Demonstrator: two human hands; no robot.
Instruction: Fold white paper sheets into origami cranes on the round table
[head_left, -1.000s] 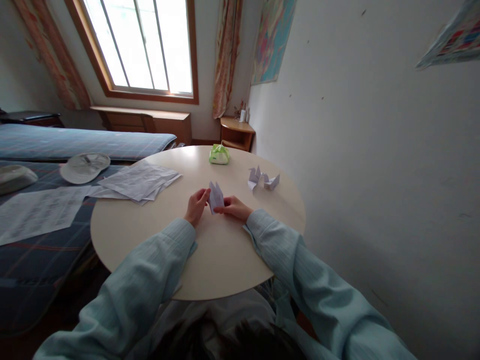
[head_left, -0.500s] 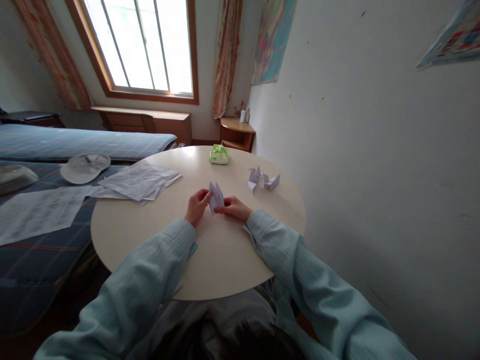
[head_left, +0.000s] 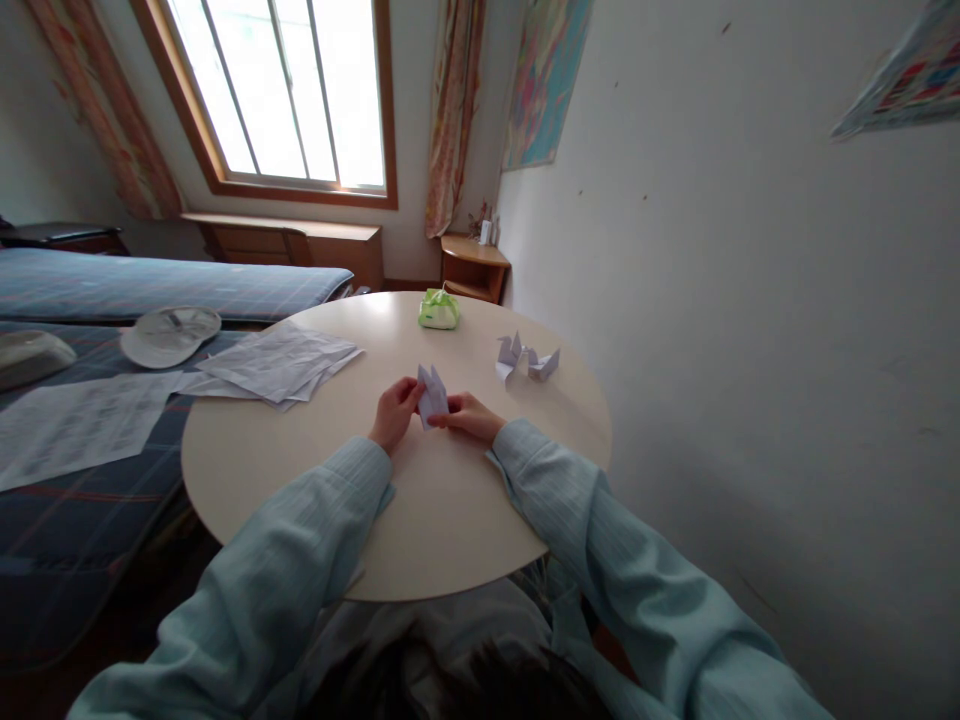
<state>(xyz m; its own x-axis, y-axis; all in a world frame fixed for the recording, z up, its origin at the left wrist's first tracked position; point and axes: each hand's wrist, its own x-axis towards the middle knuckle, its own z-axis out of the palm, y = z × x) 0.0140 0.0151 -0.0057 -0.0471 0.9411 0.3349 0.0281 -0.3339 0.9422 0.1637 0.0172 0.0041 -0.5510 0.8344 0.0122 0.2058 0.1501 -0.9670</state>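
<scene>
Above the middle of the round table [head_left: 450, 530], a small piece of folded white paper [head_left: 433, 397] is held between both hands, two pointed tips sticking up. My left hand [head_left: 395, 412] pinches its left edge with thumb and fingers. At its lower right side, my right hand [head_left: 474, 415] grips the paper, fingers closed. Two white folded paper birds [head_left: 510, 356] stand close together on the table, to the right of my hands and farther back.
Loose paper sheets [head_left: 281, 362] overlap the table's left edge. A green tissue pack [head_left: 439, 310] sits at the far edge. On the bed at left lie a white cap [head_left: 171, 336] and a printed sheet [head_left: 86, 420]. The wall [head_left: 750, 330] rises close on the right.
</scene>
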